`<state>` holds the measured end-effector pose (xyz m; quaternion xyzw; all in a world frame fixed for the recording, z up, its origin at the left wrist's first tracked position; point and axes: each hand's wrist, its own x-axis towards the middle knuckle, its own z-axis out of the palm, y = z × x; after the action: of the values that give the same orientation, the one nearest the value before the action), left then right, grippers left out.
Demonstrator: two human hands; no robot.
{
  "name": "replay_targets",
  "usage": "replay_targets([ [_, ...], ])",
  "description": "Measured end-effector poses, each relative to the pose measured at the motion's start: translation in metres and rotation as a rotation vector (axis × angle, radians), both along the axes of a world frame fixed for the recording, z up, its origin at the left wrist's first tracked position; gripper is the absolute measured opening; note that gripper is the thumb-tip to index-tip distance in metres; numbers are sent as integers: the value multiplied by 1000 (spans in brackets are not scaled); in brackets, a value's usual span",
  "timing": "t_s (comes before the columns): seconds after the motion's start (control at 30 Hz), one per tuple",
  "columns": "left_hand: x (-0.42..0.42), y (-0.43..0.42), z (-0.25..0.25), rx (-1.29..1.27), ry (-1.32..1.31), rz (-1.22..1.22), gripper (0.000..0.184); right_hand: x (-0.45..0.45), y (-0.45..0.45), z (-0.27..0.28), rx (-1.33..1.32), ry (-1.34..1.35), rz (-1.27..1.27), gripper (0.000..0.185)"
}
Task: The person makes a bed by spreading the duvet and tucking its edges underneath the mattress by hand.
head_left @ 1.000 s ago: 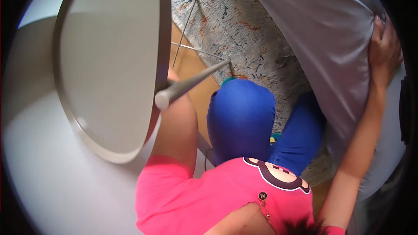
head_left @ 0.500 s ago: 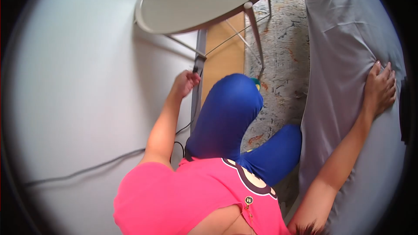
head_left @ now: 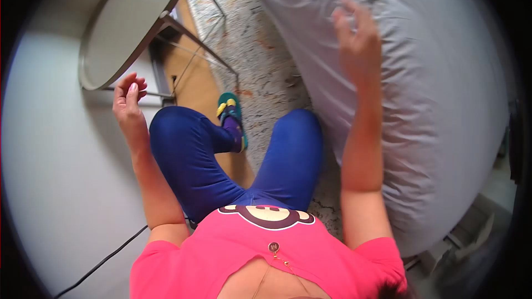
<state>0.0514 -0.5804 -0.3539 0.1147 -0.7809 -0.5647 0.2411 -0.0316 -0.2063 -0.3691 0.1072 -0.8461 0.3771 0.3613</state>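
On the left, my left hand [head_left: 131,97] is raised beside the wall, just below the rim of the round table [head_left: 124,27], with its fingers loosely curled and apart and nothing visible in them. My right hand [head_left: 359,39] hovers over the grey fabric-covered bed or sofa [head_left: 426,88], slightly blurred, its fingers spread and holding nothing. Creases run across the grey fabric beneath it. Between my arms are my knees in blue trousers, bent and apart.
A patterned rug [head_left: 271,61] and a strip of wooden floor [head_left: 194,77] lie ahead. Thin metal table legs [head_left: 202,47] stand there. My foot wears a green slipper [head_left: 229,108]. A black cable [head_left: 102,260] runs along the white wall [head_left: 61,177].
The view has turned and shifted. My right hand has come off the grey fabric and moved inward. My left hand, hidden behind the table at first, now shows beside its rim.
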Motion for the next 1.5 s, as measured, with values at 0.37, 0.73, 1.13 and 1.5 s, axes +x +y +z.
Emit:
replay_targets([
  [0.37,-112,246,-212,590,-788,-449,54,220,13,-170,-1757,-823,-345,73],
  [0.73,-153,260,-184,1541,-582,-501,53,227,11,-173,-2247,132,15,43],
  [1.13,-166,245,-216,1609,-1178,-773,76,215,46,-225,-2010,82,-323,30],
  [1.5,-157,259,-175,1592,-632,-627,48,214,49,-223,-1872,-45,-237,31],
])
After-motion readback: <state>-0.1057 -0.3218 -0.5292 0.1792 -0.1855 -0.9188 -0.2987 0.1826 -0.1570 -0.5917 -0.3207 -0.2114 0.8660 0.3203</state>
